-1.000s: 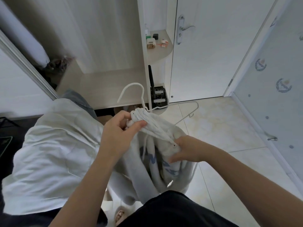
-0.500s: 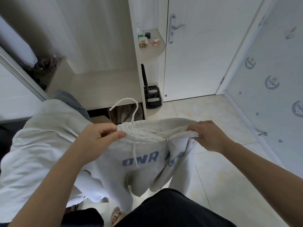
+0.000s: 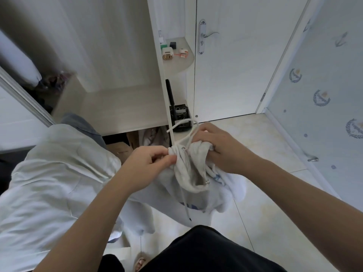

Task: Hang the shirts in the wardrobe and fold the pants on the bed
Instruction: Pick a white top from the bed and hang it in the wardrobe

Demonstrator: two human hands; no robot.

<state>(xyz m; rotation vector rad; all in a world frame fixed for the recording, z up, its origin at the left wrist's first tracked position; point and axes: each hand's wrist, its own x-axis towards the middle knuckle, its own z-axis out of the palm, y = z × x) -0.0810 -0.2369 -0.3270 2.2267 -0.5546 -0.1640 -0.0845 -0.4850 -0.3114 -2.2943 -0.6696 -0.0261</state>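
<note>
Where the two hands meet at the centre of the frame, a pale grey sweatshirt point(image 3: 193, 173) is bunched up at its neck. The left hand point(image 3: 149, 163) pinches the gathered fabric between thumb and curled fingers, just beside the spot where a white hanger point(image 3: 184, 123) comes out of the cloth. The right hand point(image 3: 222, 148) is closed round the other side of the bunch, its fingers wrapped over the fabric up by the hanger's hook. Only that hook shows — the rest is hidden inside the garment. Below the hands the sweatshirt hangs loose above the tiled floor point(image 3: 275, 193), with bits of blue lettering (too crumpled to read) and a drawstring point(image 3: 185, 205) dangling down its front.

A white garment point(image 3: 49, 173) spreads across the left of the frame, beside the left forearm. Behind the hands, in the upper middle, stands the open wardrobe point(image 3: 121, 107) with a pale wooden shelf. To its right is a rounded side shelf point(image 3: 184, 63) carrying a few small objects. A closed white door point(image 3: 235, 75) with a metal handle fills the upper right.
</note>
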